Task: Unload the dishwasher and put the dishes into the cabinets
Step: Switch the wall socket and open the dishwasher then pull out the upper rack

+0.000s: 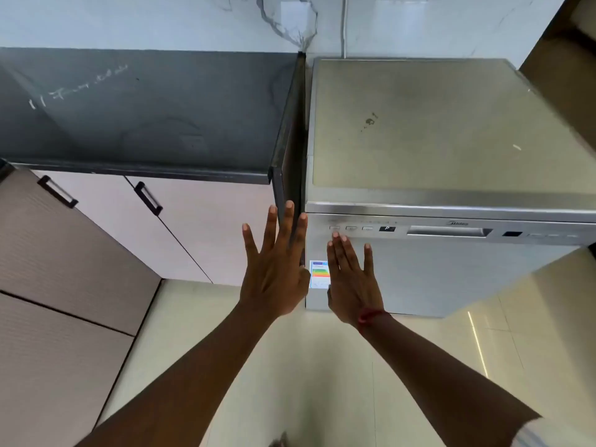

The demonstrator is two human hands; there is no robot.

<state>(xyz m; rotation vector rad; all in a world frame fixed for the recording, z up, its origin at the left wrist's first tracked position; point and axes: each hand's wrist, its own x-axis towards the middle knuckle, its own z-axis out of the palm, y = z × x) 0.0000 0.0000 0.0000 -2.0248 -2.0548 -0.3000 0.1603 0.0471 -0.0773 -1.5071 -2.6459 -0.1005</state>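
The dishwasher (445, 266) stands shut on the right, a silver freestanding unit with its door handle recess (449, 231) up near the top edge and a coloured energy label (319, 274) low on the door's left side. Just to its left sits a dark countertop (145, 114) over pale cabinet doors (206, 233) with black handles (147, 198). Both hands are raised flat with fingers spread, holding nothing: the left hand (275, 272) before the gap between counter and machine, the right hand (353, 282) before the door, a red thread (371, 317) round its wrist
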